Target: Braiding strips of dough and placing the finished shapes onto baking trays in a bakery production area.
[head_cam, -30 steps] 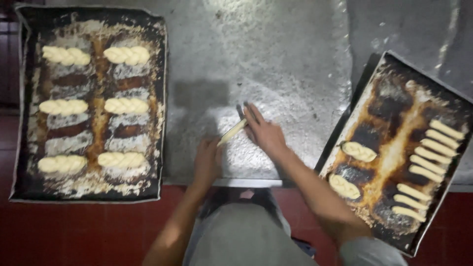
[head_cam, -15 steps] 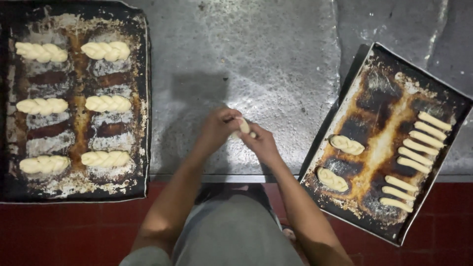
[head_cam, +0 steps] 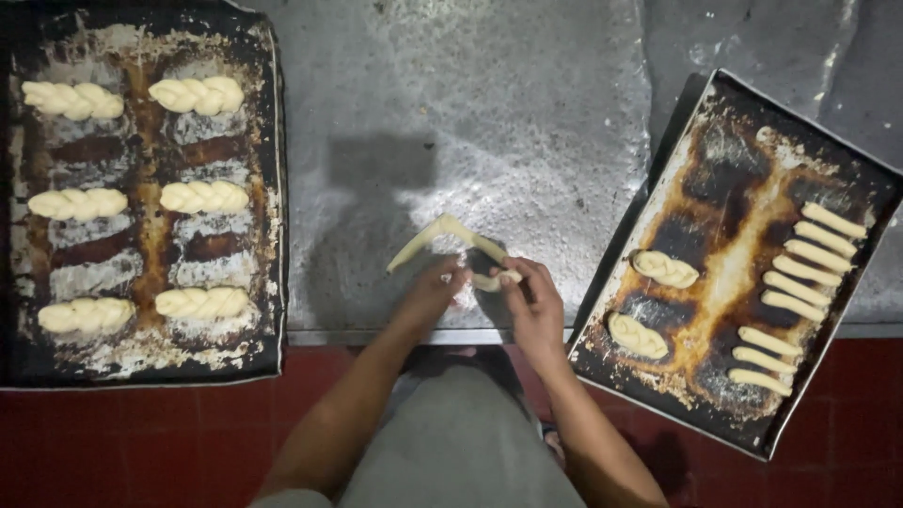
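Head view, work surface: grey floured metal table; the person stands at its near edge.
Head view, dough strip: a pale dough strip lies bent into an inverted V on the table, apex pointing away from the person, between the two trays.
Head view, left hand: left hand rests at the near side of the strip, fingers curled; contact with the left leg of the strip cannot be confirmed.
Head view, right hand: right hand is partly closed, fingertips pinching the near end of the right leg of the strip.
Head view, left tray: dark baking tray on the left carries six braided dough pieces in two columns of three.
Head view, right tray: second dark tray, set at an angle on the right, holds two twisted pieces near its left side and a row of plain dough sticks along its right side.
Head view, floor: red tiles below the table edge.
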